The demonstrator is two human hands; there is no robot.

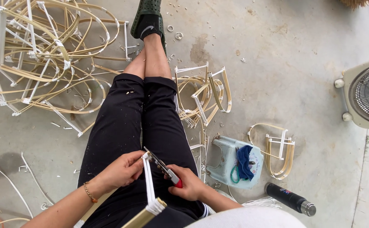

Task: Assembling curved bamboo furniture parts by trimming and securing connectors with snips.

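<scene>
Left hand (123,171) fingers pinched shut on the top end of a white strip (149,181), likely holding it taut so the tool can bite. Right hand (188,182) clamped round the red handles of the pliers (161,165), jaws at the strip's top, right by the left fingertips. Pliers' long axis runs diagonal, nose pointing up-left away from the body. Strip runs near-vertical in frame, from the pinch down to a white-wrapped bamboo piece (144,216) resting across the lap. All of it sits over the thighs, black trousers. Outward: bamboo frames piled on the concrete floor (285,63) far left, a few more by the right knee, pale plastic stool (224,162), black flask (290,198), fan (368,95) at the right edge.
</scene>
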